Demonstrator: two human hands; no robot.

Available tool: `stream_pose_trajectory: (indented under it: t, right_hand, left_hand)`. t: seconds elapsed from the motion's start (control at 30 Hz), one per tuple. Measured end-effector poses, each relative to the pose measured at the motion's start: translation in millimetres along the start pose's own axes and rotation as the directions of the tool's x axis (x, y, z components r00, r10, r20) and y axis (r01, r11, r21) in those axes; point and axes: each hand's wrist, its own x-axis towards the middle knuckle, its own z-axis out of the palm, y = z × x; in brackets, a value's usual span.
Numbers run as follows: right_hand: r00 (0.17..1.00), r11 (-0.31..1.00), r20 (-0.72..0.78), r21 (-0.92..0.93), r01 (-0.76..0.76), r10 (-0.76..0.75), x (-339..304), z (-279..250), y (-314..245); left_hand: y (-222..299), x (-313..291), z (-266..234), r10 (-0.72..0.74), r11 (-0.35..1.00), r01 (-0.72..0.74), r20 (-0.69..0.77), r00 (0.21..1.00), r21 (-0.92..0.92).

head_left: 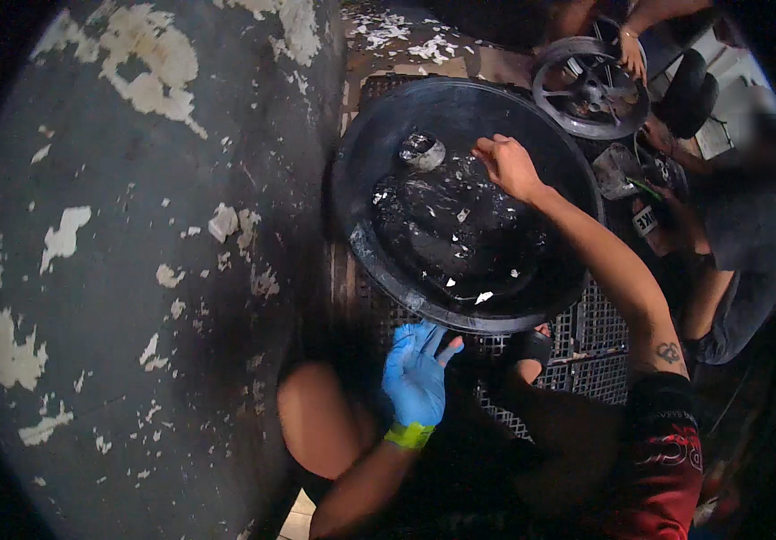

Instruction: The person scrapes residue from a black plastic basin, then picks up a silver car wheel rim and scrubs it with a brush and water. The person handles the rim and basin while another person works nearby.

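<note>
A large round black basin (372, 256) holds dark, wet-looking contents dotted with pale flakes. My right hand (506, 166) is bare and hangs over the basin's far right part, fingers curled together. Whatever may be between its fingertips is hidden. To its left, a small silvery round container (423, 153) lies tilted in the basin. My left hand (417, 371) wears a blue glove with yellow-green tape (410, 436) at the wrist. Its fingers reach up to the basin's near rim, thumb held apart; whether they touch the rim is unclear. The thumb tip pokes bare from the glove.
On the left stands a big dark surface (127, 279) with peeling pale patches. Beneath the basin lies black plastic grating (596, 337). A motorcycle wheel (591, 88) is at the far right, with another person's hand (632, 56) on it. A further person (748, 207) sits at right.
</note>
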Motion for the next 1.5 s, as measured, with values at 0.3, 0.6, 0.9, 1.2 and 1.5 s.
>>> stream_pose_trajectory:
  t: [0.3, 0.6, 0.9, 1.2, 1.5]
  right_hand:
    - [0.866, 0.790, 0.245, -0.357, 0.498, -0.435, -12, -62, -81]
    - [0.565, 0.411, 0.349, -0.424, 0.807, -0.748, -46, -100, -151]
    - [0.461, 0.333, 0.397, -0.351, 0.875, -0.794, -84, -120, -171]
    - [0.934, 0.931, 0.336, -0.284, 0.228, -0.126, -64, -66, -59]
    - [0.904, 0.859, 0.400, -0.505, 0.082, 0.149, -26, 3, 53]
  left_hand:
    - [-7, 7, 3, -0.017, 1.000, 0.020, -0.106, 0.994, 0.023]
    - [-2, 11, 14, -0.074, 0.994, 0.086, -0.152, 0.986, 0.072]
    - [-2, 16, 20, -0.118, 0.990, 0.134, -0.240, 0.963, 0.050]
    - [-6, 21, 11, -0.104, 0.991, 0.122, -0.248, 0.963, 0.058]
    - [-5, 14, 8, -0.087, 0.988, 0.117, -0.259, 0.962, 0.105]
